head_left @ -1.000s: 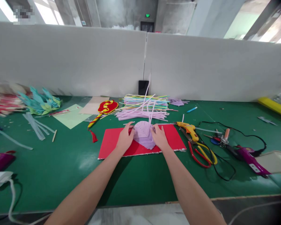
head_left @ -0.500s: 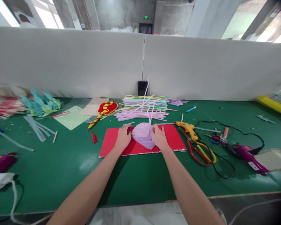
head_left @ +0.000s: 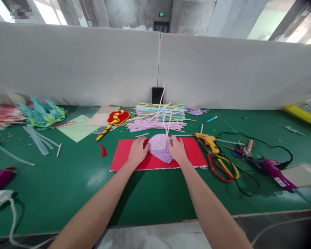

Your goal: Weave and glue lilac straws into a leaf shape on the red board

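A lilac leaf-shaped piece made of pipe cleaners (head_left: 159, 148) lies on a red board (head_left: 198, 152), with two long stems standing up from its far end. My left hand (head_left: 139, 151) rests on the board, its curled fingers and thumb against the leaf's left edge. On the other side, my right hand (head_left: 178, 150) pinches the right edge close to the stems. The fingertips of both hands are partly hidden.
Bundles of pipe cleaners (head_left: 155, 125) lie behind the board, before a black phone (head_left: 157, 95). A yellow glue gun (head_left: 207, 141) and pliers (head_left: 220, 173) sit to the right. A red-and-yellow fan-shaped ornament (head_left: 118, 118) lies left.
The leaf has shifted and turned slightly to the right on the board. Both hands stay at its sides, the left one a little further right. The view has tilted down slightly.
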Motion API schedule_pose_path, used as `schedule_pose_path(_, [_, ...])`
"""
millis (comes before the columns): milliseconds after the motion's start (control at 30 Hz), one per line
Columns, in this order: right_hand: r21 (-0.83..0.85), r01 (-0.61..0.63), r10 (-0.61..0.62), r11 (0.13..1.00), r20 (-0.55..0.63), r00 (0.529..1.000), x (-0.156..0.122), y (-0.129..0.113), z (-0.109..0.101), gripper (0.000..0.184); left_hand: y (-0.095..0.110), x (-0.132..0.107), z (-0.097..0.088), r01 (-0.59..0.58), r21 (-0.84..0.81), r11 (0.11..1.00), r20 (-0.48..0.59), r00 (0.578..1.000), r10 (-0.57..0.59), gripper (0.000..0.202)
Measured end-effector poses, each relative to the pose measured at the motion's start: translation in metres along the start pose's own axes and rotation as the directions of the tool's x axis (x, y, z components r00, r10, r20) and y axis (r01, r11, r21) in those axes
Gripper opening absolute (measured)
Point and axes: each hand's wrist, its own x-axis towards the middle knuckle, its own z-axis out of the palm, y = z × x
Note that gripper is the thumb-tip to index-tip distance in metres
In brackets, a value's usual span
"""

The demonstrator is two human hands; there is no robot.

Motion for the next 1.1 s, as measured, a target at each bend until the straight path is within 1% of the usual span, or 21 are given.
schedule_pose_path(300, [0.074, 0.0, 0.0, 0.997, -0.011, 1.0, 0.001, -0.003, -0.003, 0.011, 0.003, -0.002, 0.0, 0.009, 0.006, 1.0, -0.01, 1.0, -0.009, 0.03])
schedule_pose_path(433, [0.164, 0.007, -0.003, 0.986, -0.026, 1.0, 0.003, -0.005, -0.003, 0.01, 0.006, -0.004, -0.002, 0.027, -0.005, 1.0, -0.019, 0.999, -0.027, 0.028])
schedule_pose_path(533, [0.272, 0.011, 0.003, 0.962, -0.052, 0.999, 0.005, -0.004, -0.003, 0.01, 0.008, -0.005, -0.003, 0.038, -0.025, 0.999, -0.027, 0.999, -0.039, 0.028])
schedule_pose_path(633, [0.422, 0.009, 0.03, 0.907, -0.087, 0.996, 0.005, 0.001, -0.006, 0.016, 0.008, -0.005, -0.004, 0.045, -0.068, 0.997, -0.035, 0.998, -0.047, 0.026])
schedule_pose_path(767, [0.613, 0.006, 0.102, 0.79, -0.141, 0.985, 0.007, 0.009, -0.011, 0.03, 0.007, -0.004, -0.006, 0.042, -0.159, 0.986, -0.04, 0.998, -0.049, 0.022])
schedule_pose_path(833, [0.675, 0.0, 0.128, 0.737, -0.14, 0.982, 0.008, 0.01, -0.011, 0.034, 0.008, -0.004, -0.006, 0.036, -0.223, 0.974, -0.025, 0.999, -0.043, 0.02])
schedule_pose_path(967, [0.753, -0.036, 0.147, 0.657, -0.081, 0.986, 0.007, 0.003, -0.009, 0.036, 0.009, -0.003, -0.005, 0.039, -0.391, 0.92, 0.003, 0.999, -0.041, 0.029])
schedule_pose_path(1100, [0.786, -0.09, 0.119, 0.611, 0.022, 0.993, 0.001, -0.008, -0.007, 0.036, 0.007, 0.001, -0.005, 0.028, -0.543, 0.839, -0.052, 0.996, -0.067, 0.045])
